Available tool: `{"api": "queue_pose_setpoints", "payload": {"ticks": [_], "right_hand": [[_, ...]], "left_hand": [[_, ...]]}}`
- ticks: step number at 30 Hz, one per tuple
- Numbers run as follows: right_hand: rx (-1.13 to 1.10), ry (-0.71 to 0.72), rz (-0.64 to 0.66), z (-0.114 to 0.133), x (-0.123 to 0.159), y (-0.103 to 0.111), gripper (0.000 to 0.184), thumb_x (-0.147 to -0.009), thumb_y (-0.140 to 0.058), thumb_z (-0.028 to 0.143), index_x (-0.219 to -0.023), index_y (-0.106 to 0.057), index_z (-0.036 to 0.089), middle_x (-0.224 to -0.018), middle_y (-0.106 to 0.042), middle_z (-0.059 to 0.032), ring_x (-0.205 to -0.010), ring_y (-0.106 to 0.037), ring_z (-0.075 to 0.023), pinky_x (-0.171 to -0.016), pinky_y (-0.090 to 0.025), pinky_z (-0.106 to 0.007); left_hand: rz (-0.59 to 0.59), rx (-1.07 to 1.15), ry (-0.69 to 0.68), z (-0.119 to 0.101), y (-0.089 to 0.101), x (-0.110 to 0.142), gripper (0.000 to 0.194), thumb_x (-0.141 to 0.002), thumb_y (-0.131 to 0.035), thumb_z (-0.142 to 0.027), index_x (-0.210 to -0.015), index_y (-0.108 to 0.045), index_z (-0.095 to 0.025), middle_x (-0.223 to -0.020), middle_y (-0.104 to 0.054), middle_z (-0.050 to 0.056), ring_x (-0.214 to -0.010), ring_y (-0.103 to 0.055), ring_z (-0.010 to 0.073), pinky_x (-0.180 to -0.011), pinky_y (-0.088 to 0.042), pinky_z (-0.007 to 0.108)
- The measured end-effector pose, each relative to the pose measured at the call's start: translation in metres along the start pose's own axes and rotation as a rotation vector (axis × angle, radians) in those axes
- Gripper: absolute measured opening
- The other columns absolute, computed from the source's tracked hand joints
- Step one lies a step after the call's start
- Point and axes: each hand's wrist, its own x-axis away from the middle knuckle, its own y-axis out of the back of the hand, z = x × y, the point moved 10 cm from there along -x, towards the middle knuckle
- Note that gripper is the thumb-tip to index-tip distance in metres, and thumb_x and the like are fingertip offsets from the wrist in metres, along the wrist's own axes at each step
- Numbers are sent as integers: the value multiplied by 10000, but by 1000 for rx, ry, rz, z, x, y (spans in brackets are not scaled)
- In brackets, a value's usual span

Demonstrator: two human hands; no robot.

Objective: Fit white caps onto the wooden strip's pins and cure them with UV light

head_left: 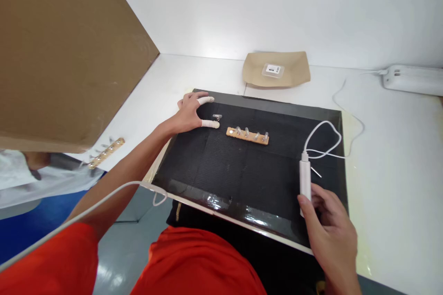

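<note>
My left hand (191,113) is at the far left of the black mat (207,161), with white covers on the thumb and index finger. These fingers are spread apart around a small clear piece with a metal part (217,116), which lies between them, apparently untouched. To its right sits a narrow wooden strip (247,135) carrying several clear pieces like it and a white dot near one end. My right hand (332,230) grips a slim white stick-shaped device (305,179) with a white cable looping from its top. Beside the device a thin metal pin (316,172) shows.
A brown paper tray (301,69) at the back holds a labelled clear box (273,70). Far right lies a white power strip (411,78). A cardboard panel (69,55) rises on the left, near another wooden strip (106,153). A white cable (86,209) crosses my left arm.
</note>
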Motion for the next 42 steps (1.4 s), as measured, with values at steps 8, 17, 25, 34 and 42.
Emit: {"api": "queue_pose_setpoints", "payload": {"ticks": [8, 17, 25, 34, 42], "right_hand": [[-324, -285, -85, -22, 0, 10, 531, -765, -857, 602, -1133, -786, 225, -887, -719, -26, -754, -635, -184, -721, -515, -335], [-946, -306, -162, -25, -14, 10, 470, -597, -1013, 431, -958, -799, 219, -896, -738, -3, -775, -634, -130, -730, -524, -267], [-954, -283, -171, -30, -10, 10, 444, -649, -995, 417, -995, -802, 216, -886, -748, 0, -764, -644, -123, -744, -531, -261], [-855, -310, -205, -33, -4, 13, 486, -614, -1004, 456, -975, -785, 216, -887, -751, -4, -757, -650, -132, -727, -544, -267], [-820, -289, -209, -31, -2, 14, 446, -670, -975, 455, -983, -774, 208, -897, -736, -5, -767, -645, -131, -743, -534, -288]], "left_hand": [[-104, -49, -28, 15, 24, 46, 782, -831, -729, -765, -1450, -587, -307, -1653, -448, 105, -1528, -340, 417, -1254, -245, 678], [-203, -235, -201, -17, 0, 70, 511, -1021, -577, -576, -1449, -630, -302, -1680, -380, 159, -1488, -335, 444, -1194, -257, 692], [-227, -295, -246, -31, -18, 46, 575, -1031, -528, -618, -1511, -590, -307, -1712, -295, 189, -1500, -295, 459, -1195, -236, 702], [-245, -229, -224, -24, -20, 44, 577, -1039, -499, -625, -1515, -581, -310, -1711, -327, 159, -1497, -300, 427, -1205, -238, 660], [-237, -208, -222, -24, -14, 41, 472, -1042, -529, -571, -1395, -689, -299, -1685, -378, 136, -1485, -309, 417, -1197, -251, 642]]}}
